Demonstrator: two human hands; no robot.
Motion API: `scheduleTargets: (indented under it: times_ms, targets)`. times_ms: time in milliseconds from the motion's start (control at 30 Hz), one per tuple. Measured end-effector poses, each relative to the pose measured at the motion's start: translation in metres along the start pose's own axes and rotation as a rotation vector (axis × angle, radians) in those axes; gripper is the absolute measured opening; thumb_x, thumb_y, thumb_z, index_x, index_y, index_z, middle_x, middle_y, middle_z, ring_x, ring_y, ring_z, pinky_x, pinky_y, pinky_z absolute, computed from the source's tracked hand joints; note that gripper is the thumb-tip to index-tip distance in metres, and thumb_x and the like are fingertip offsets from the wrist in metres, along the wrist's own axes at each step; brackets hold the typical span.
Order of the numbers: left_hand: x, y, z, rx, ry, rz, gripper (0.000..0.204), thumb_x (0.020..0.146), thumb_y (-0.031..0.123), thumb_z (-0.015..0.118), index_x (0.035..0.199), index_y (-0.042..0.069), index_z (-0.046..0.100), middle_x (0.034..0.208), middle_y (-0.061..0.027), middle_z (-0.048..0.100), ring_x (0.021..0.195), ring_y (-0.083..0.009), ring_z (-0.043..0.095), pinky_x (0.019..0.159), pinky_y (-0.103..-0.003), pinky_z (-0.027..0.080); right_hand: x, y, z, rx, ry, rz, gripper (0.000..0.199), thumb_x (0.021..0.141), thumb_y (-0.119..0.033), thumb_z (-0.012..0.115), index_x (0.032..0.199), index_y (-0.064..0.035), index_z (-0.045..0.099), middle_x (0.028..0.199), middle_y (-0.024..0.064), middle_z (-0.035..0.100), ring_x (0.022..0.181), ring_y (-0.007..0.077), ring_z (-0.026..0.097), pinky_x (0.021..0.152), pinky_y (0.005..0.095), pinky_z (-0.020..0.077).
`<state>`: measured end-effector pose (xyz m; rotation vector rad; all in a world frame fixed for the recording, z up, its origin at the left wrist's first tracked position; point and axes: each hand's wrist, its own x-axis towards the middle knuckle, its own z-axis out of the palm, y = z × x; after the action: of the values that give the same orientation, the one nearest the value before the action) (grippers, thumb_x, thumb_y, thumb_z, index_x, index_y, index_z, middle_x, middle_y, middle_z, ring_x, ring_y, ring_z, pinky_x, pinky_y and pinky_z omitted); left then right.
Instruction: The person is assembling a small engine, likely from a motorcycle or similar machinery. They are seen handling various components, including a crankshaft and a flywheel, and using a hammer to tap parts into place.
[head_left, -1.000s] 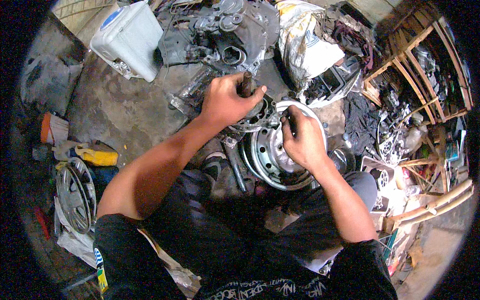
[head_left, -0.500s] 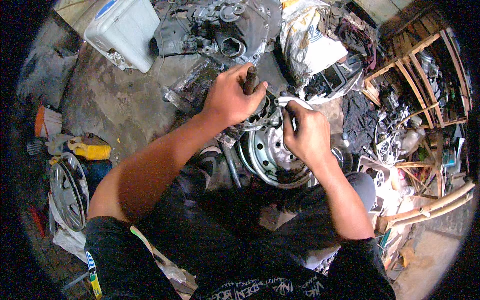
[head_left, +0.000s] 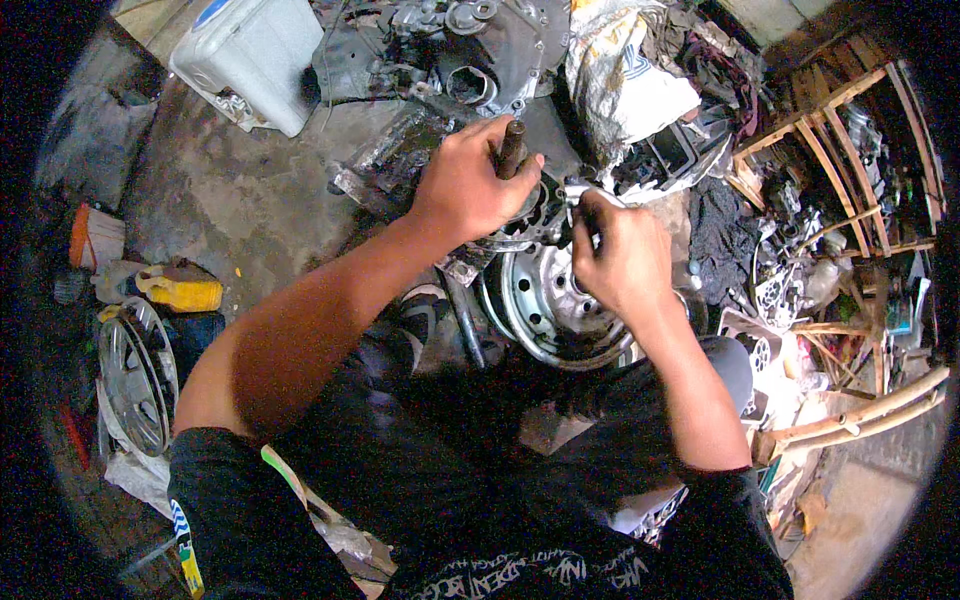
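Note:
My left hand (head_left: 470,185) is closed round a dark metal shaft (head_left: 512,150), whose end sticks up between thumb and fingers. Below that hand is a round, toothed-looking metal part (head_left: 512,243), partly covered by the fingers. My right hand (head_left: 630,262) is closed on a shiny silver tool (head_left: 584,186) just right of the round part. Its exact kind is hidden by my curled fingers, and I cannot tell whether it touches the part. A steel wheel rim (head_left: 528,322) lies beneath, between my legs.
A greasy metal block (head_left: 385,165) and a large gear housing (head_left: 520,45) sit ahead. A pale plastic box (head_left: 255,65) stands far left, a white sack (head_left: 630,95) far right. Wooden racks (head_left: 835,150) line the right; wheel covers (head_left: 140,375) and a yellow container (head_left: 185,292) are left.
Both hands have shifted slightly right in the picture, the shaft and silver tool with them. The surroundings moved a little too. Each hand keeps its hold.

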<state>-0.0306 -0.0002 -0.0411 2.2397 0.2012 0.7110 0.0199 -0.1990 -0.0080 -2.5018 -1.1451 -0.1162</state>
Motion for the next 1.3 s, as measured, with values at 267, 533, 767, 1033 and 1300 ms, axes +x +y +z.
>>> scheduleTargets:
  times_ms: [267,533,767,1033,1300]
  targets:
    - [0.001,-0.002,-0.002,0.007,-0.019,-0.007,0.034,0.084,0.029,0.080,0.096,0.001,0.064,0.086,-0.0197,0.070,0.080,-0.0383,0.069,0.074,-0.044,0.055,-0.001,-0.006,-0.001,-0.030,-0.042,-0.017,0.016,0.085,-0.021,0.064,0.091,-0.0067,0.069,0.068,0.0235,0.067,0.063,0.0434,0.068,0.061,0.0546,0.0561]
    - [0.000,-0.003,0.000,0.016,-0.006,0.030,0.033,0.084,0.029,0.079,0.095,0.002,0.063,0.083,-0.0195,0.068,0.081,-0.0397,0.070,0.073,-0.045,0.054,-0.006,-0.009,0.003,-0.052,0.006,-0.056,0.019,0.086,-0.022,0.065,0.095,-0.0060,0.069,0.068,0.0229,0.068,0.064,0.0414,0.070,0.061,0.0539,0.0567]
    - [-0.001,-0.004,-0.002,0.050,0.025,0.068,0.038,0.084,0.029,0.079,0.103,-0.001,0.066,0.087,-0.0207,0.069,0.083,-0.0400,0.070,0.075,-0.044,0.055,-0.005,-0.014,-0.005,-0.064,-0.073,-0.016,0.019,0.084,-0.021,0.064,0.096,-0.0066,0.070,0.070,0.0230,0.068,0.066,0.0418,0.070,0.063,0.0544,0.0571]
    - [-0.002,-0.005,0.000,0.034,-0.006,0.059,0.038,0.084,0.031,0.080,0.101,0.001,0.065,0.086,-0.0208,0.069,0.081,-0.0405,0.069,0.073,-0.045,0.055,-0.006,-0.013,-0.006,-0.076,-0.098,-0.009,0.018,0.082,-0.021,0.065,0.091,-0.0059,0.070,0.071,0.0241,0.068,0.066,0.0415,0.070,0.064,0.0535,0.0573]
    - [0.001,-0.002,-0.010,0.091,-0.140,0.007,0.049,0.083,0.037,0.083,0.111,0.003,0.063,0.095,-0.0189,0.070,0.088,-0.0368,0.069,0.082,-0.043,0.054,-0.003,0.001,-0.011,-0.039,-0.039,0.134,0.020,0.084,-0.021,0.066,0.093,-0.0044,0.071,0.079,0.0248,0.070,0.075,0.0440,0.070,0.072,0.0535,0.0568]
